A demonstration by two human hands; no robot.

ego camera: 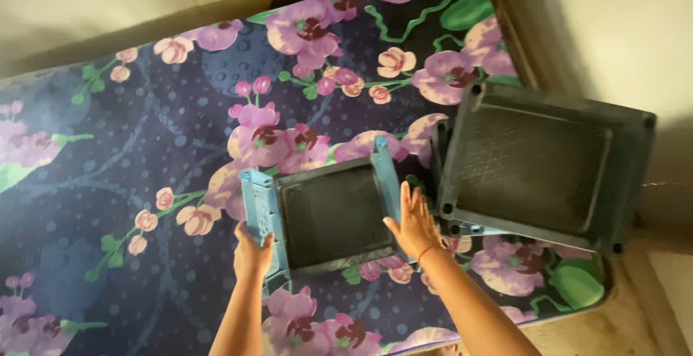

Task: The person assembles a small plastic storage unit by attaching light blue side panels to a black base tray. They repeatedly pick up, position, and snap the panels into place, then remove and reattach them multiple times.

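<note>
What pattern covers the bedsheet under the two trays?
The bedsheet is dark blue with dots and pink-purple flowers on green stems, seen in the head view.

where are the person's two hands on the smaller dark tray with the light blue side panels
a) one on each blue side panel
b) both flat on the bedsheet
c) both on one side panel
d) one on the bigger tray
a, since the left hand grips one blue panel and the right hand presses the other, either side of the smaller tray.
</note>
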